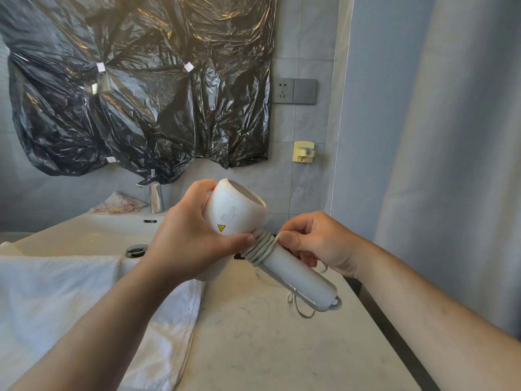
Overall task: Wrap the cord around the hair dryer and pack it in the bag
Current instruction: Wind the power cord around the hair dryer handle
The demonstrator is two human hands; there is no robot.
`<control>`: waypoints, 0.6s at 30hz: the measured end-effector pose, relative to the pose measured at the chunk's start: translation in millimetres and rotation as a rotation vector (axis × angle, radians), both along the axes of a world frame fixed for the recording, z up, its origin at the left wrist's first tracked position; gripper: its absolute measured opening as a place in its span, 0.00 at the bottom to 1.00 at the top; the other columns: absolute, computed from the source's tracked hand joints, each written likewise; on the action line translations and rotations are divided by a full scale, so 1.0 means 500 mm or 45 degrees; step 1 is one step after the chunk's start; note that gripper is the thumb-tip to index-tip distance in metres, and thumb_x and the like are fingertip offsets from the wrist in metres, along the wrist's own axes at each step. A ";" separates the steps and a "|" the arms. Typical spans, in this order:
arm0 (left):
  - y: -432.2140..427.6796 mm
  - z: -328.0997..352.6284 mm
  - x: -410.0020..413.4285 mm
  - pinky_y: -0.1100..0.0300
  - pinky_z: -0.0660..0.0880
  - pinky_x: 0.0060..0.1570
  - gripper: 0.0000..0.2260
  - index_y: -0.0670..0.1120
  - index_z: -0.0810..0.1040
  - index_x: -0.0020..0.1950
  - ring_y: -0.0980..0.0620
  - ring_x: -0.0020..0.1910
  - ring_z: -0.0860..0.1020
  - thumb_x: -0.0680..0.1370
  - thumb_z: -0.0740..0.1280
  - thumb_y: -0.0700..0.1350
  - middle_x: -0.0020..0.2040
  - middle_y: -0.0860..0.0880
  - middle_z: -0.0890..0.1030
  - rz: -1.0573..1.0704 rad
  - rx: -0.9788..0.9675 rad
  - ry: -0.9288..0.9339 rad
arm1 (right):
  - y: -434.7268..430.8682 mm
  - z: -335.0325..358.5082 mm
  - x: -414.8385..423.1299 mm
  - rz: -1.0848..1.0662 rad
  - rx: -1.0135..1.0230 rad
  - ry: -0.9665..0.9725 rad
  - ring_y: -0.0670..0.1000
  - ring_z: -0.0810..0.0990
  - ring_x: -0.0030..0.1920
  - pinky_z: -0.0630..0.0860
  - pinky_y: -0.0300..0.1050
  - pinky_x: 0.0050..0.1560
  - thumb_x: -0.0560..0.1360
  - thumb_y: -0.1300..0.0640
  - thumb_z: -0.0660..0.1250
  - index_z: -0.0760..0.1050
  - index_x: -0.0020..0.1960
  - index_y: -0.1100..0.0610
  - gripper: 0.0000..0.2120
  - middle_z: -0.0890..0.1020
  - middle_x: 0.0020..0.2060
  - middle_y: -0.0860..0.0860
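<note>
**Above the countertop (267, 334): cord (260, 246) being wound onto the hair dryer (234, 213)**

Over the pale counter, beside the sink (93, 232), the person is holding the white hair dryer in the air with both hands. The left hand (186, 238) is gripping the rounded head, fingers curling behind it and the thumb pressing where head meets handle, just beside the coils. The handle is pointing down and to the right. The right hand (318, 244) is pinching a strand of the grey-white cord against the upper handle, its other fingers curling beneath. Several turns of cord are lying tightly side by side around the top of the handle. One strand is running along the handle's underside to its end, where loose loops are hanging near the counter.

A white cloth (70, 300) is lying at left, draping over the sink's front edge. A chrome faucet (156, 198) is standing behind the basin and a drain stopper (136, 250) is sitting in it. Black plastic sheeting (141, 94) is covering the wall behind. A grey socket panel (294, 91) and a yellow hook (303, 151) are sitting to its right.
</note>
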State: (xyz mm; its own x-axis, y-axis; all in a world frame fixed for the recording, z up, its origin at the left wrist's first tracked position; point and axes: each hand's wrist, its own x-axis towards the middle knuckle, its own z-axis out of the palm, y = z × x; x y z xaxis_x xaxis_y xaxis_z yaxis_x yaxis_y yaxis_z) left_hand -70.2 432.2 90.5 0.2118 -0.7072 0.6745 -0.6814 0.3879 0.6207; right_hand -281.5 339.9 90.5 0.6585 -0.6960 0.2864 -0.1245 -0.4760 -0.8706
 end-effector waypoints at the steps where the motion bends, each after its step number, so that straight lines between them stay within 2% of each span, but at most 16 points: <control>1: 0.001 -0.001 -0.001 0.63 0.75 0.38 0.37 0.56 0.71 0.59 0.62 0.43 0.79 0.53 0.78 0.62 0.45 0.57 0.81 -0.040 -0.012 0.052 | -0.002 -0.002 0.000 0.045 0.088 -0.043 0.51 0.72 0.31 0.67 0.43 0.31 0.71 0.53 0.73 0.82 0.38 0.53 0.05 0.77 0.32 0.54; 2: 0.001 -0.002 -0.001 0.64 0.75 0.38 0.37 0.56 0.72 0.59 0.62 0.42 0.80 0.53 0.79 0.61 0.45 0.56 0.81 -0.080 -0.023 0.112 | -0.004 -0.005 0.001 0.077 0.175 -0.085 0.52 0.73 0.32 0.68 0.43 0.32 0.69 0.51 0.73 0.82 0.37 0.52 0.05 0.78 0.33 0.55; 5: -0.006 -0.008 0.001 0.59 0.79 0.38 0.36 0.55 0.75 0.58 0.60 0.41 0.81 0.52 0.79 0.60 0.44 0.53 0.83 -0.184 -0.033 0.284 | -0.007 -0.012 0.005 0.141 0.366 -0.216 0.47 0.77 0.30 0.74 0.39 0.31 0.69 0.54 0.72 0.80 0.36 0.53 0.05 0.80 0.30 0.50; 9: -0.018 -0.023 -0.001 0.53 0.82 0.38 0.35 0.54 0.76 0.57 0.53 0.41 0.83 0.52 0.80 0.58 0.46 0.48 0.84 -0.271 0.007 0.460 | -0.006 -0.018 0.011 0.218 0.555 -0.359 0.44 0.78 0.29 0.76 0.36 0.30 0.69 0.56 0.65 0.75 0.41 0.56 0.04 0.80 0.30 0.48; 12: -0.024 -0.030 0.002 0.57 0.80 0.35 0.34 0.53 0.76 0.56 0.54 0.39 0.83 0.52 0.80 0.57 0.45 0.47 0.84 -0.284 0.031 0.533 | -0.003 -0.029 0.019 0.239 0.643 -0.453 0.44 0.79 0.29 0.77 0.36 0.31 0.68 0.56 0.64 0.73 0.43 0.57 0.05 0.81 0.31 0.47; 14: -0.027 -0.034 0.003 0.58 0.79 0.34 0.35 0.51 0.77 0.57 0.53 0.39 0.83 0.52 0.79 0.57 0.46 0.46 0.84 -0.283 0.045 0.571 | 0.004 -0.040 0.024 0.328 0.763 -0.550 0.46 0.79 0.28 0.77 0.38 0.27 0.68 0.55 0.70 0.75 0.43 0.56 0.07 0.81 0.32 0.49; 16: -0.030 -0.039 0.000 0.55 0.80 0.35 0.36 0.48 0.77 0.58 0.50 0.40 0.83 0.53 0.79 0.58 0.47 0.44 0.84 -0.286 0.055 0.610 | 0.008 -0.056 0.032 0.529 0.904 -0.727 0.49 0.78 0.27 0.74 0.38 0.22 0.64 0.56 0.78 0.80 0.45 0.55 0.12 0.81 0.36 0.52; 18: -0.034 -0.044 -0.006 0.54 0.80 0.35 0.36 0.46 0.77 0.58 0.48 0.41 0.83 0.54 0.78 0.58 0.48 0.42 0.84 -0.295 0.056 0.670 | 0.005 -0.073 0.041 0.715 0.949 -0.927 0.49 0.77 0.29 0.72 0.36 0.22 0.63 0.59 0.79 0.81 0.49 0.55 0.16 0.81 0.39 0.52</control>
